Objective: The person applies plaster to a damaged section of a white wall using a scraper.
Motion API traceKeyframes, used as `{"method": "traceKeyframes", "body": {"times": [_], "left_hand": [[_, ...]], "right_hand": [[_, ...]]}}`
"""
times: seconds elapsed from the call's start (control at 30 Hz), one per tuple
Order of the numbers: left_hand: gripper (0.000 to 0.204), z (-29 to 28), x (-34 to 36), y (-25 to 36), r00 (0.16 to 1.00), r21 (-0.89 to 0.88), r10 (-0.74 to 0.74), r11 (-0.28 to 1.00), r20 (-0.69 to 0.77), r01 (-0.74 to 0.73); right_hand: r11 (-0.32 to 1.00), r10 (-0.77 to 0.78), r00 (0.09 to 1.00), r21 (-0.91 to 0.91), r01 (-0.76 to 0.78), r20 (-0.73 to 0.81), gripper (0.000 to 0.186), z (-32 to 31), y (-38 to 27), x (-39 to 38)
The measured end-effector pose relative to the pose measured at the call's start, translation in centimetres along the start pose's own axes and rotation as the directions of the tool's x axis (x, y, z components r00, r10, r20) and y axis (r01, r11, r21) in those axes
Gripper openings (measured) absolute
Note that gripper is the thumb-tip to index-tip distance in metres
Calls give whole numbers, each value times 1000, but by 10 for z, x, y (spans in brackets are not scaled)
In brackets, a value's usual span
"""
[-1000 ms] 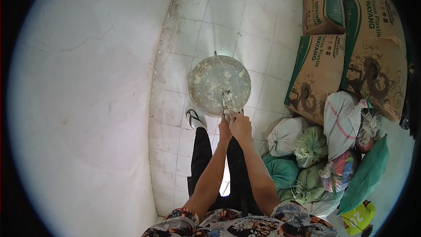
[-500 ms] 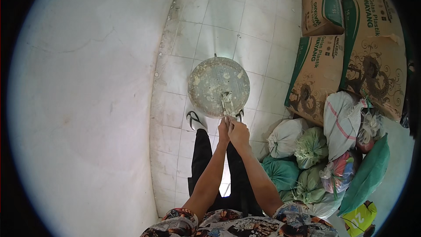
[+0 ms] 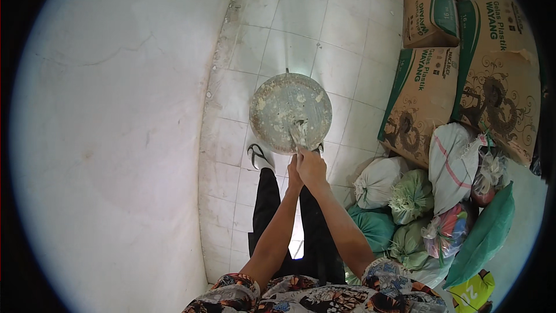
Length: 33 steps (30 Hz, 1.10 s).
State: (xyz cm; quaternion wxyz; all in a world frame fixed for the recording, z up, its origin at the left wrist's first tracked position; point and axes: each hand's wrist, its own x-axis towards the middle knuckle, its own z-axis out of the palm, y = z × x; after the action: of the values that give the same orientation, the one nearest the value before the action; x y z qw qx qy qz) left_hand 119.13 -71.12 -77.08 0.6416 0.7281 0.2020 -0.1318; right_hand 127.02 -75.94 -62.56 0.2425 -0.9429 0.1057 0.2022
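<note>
Both my hands are together at the near edge of a round, grey, stool-like top (image 3: 278,104) spotted with dried pale splashes. My right hand (image 3: 313,169) is closed around the near end of a narrow, pale, smeared strip (image 3: 299,134), whose exact kind I cannot make out. The strip's far end lies over the top, beside a small dark mark. Pressed against the right hand, my left hand (image 3: 295,175) is closed too. Its fingers are mostly hidden, so what it grips does not show clearly.
A white wall (image 3: 116,139) rises on the left, beside a dirty white tiled floor (image 3: 292,11). Cardboard boxes (image 3: 420,104) are stacked on the right. Nearer are tied sacks (image 3: 379,182) and a green bundle (image 3: 483,235). My sandalled foot (image 3: 259,156) is by the round top.
My right hand has shifted slightly up and left, turning over the strip, and the strip now appears narrower and tilted. My left hand stays close beside it. The view has shifted a little.
</note>
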Motion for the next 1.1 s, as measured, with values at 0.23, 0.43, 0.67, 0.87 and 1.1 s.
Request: {"method": "traceKeyframes", "body": {"times": [0.23,0.43,0.67,0.87,1.1], "left_hand": [[27,-16,-6,46,959,101,-281,956,44,276],[28,-21,-12,64,980,57,-196,979,34,194],[27,-11,-6,68,963,50,-268,962,-9,268],[23,-14,-2,59,975,27,-187,982,117,185],[25,-19,-1,59,993,142,-51,989,105,36]], "right_hand": [[983,143,989,118,-138,-28,30,-38,20,-45],[954,-9,999,299,24,-50,32,-53,1,-41],[967,79,997,242,-74,-11,35,-41,8,-54],[969,103,993,218,-113,54,32,-38,12,-43],[994,104,995,14,-104,9,31,-30,-5,-3]]}}
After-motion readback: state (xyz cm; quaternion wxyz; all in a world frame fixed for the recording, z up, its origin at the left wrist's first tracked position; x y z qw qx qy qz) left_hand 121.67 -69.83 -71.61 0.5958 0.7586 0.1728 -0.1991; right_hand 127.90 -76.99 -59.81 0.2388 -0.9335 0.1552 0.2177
